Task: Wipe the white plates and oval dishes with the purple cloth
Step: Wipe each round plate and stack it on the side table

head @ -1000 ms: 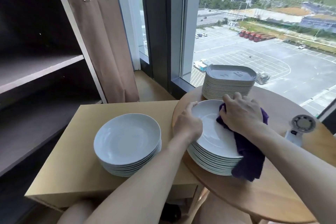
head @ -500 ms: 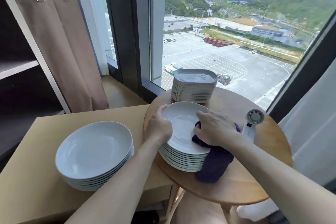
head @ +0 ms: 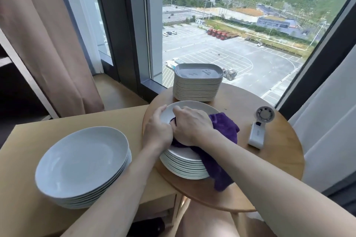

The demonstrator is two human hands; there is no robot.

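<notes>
Fingers (head: 179,111) of our right hand (head: 192,127) curl over the purple cloth (head: 225,128), pressing it into the top plate (head: 204,107) of the stack (head: 185,168) at the left edge of the round table (head: 269,169); our left hand (head: 158,128) clasps its rim. We judge the wipe midway; next, this plate should join the second stack (head: 82,159) left of the table. Oval dishes (head: 198,88) stand at the table's far edge.
</notes>
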